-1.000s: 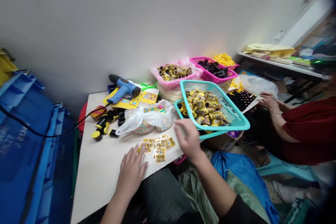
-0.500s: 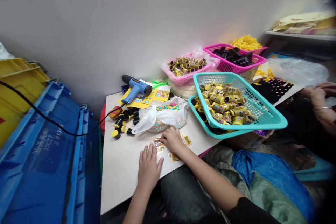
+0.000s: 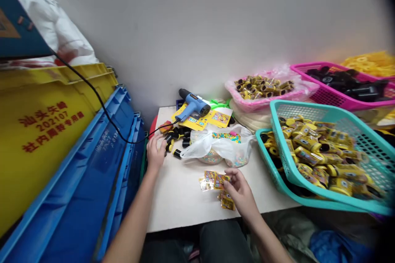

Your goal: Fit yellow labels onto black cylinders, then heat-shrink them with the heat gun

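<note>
labels (image 3: 210,175): glossy film | tabletop (image 3: 182,201): smooth, matt | upper teal basket (image 3: 280,148): plastic | bag (image 3: 197,147): thin plastic

Your bare left forearm (image 3: 134,213) extends forward to your left hand (image 3: 156,152), back upward and fingers pointing away from you, while your right forearm (image 3: 268,236) angles inward to your nearer right hand (image 3: 242,193), its thumb and forefinger curved toward each other.

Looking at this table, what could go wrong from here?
The black cord runs close to the left hand; a snag might drag the blue heat gun. The upper teal basket sits askew on the lower one and could slide, spilling its yellow containers. The small packets near the right hand might get knocked off.
</note>
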`<act>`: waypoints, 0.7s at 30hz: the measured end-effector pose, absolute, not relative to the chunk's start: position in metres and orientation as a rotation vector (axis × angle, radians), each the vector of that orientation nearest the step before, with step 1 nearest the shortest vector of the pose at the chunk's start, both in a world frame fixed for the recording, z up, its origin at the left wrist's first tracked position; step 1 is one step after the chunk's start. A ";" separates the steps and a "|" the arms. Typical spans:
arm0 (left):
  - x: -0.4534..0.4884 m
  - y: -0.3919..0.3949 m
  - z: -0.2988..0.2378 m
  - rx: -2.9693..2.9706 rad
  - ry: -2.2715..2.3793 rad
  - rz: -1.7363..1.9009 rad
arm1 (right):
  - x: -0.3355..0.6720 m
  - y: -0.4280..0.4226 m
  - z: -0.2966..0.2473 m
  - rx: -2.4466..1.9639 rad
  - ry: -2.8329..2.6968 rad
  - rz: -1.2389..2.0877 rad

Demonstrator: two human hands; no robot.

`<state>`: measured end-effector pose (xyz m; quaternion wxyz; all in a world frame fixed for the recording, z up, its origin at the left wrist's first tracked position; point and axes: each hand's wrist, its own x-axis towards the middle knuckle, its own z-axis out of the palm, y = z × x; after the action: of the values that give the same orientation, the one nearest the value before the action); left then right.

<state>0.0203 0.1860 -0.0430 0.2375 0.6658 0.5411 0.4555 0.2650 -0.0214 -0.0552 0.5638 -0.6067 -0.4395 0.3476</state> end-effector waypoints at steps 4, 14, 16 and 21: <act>0.021 0.226 -0.046 1.803 1.351 1.097 | 0.247 -0.026 -0.063 -1.367 -0.941 0.960; 0.064 0.166 -0.082 1.681 1.296 1.067 | 0.207 -0.016 -0.050 -1.281 -0.915 1.067; 0.062 0.162 -0.074 1.627 1.266 1.086 | 0.201 -0.011 -0.043 -1.306 -0.975 1.051; 0.033 0.128 -0.060 1.538 1.452 1.077 | 0.191 -0.011 -0.035 -1.411 -1.105 1.033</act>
<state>0.0334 0.1280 -0.0598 0.3748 0.6007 0.5671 0.4209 0.1911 -0.0110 -0.0348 0.5110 -0.5864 -0.4592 0.4291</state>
